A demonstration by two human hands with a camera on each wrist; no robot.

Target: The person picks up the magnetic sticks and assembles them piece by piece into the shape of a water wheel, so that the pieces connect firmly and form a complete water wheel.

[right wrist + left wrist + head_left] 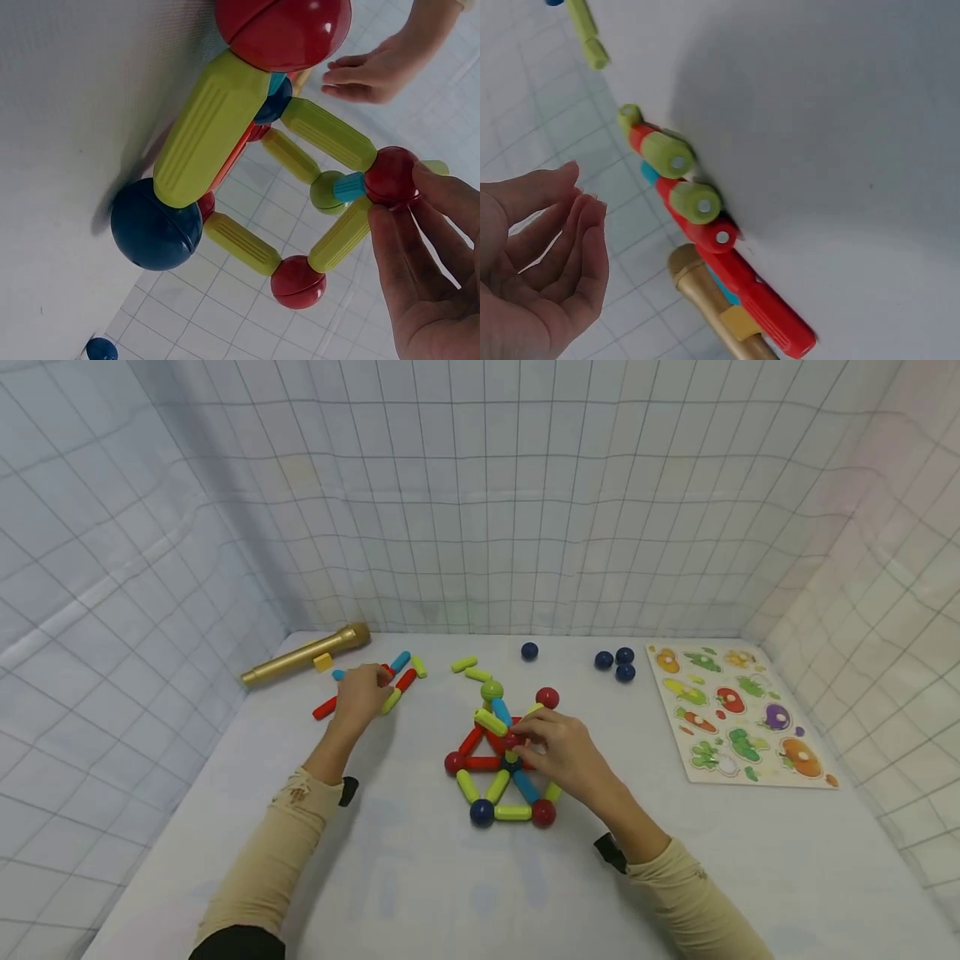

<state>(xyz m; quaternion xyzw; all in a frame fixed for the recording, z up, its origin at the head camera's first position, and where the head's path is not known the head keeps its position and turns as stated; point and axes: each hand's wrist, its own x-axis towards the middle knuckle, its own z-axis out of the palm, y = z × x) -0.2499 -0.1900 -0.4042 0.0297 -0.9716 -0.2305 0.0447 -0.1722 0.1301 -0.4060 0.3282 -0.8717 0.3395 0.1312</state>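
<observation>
My right hand pinches a red ball between thumb and fingers at the top of a magnetic stick-and-ball structure. Green magnetic sticks and a short stretch of a blue stick meet at that ball. Lower down, red, blue and green sticks join a dark blue ball, a red ball and others on the table. My left hand hovers by loose red, blue and green sticks; in the left wrist view its fingers are loosely bent with nothing between them.
A gold toy microphone lies at the back left beside a small yellow block. Several dark blue balls sit at the back. On the right is a vegetable puzzle board. Gridded white cloth hangs around the table.
</observation>
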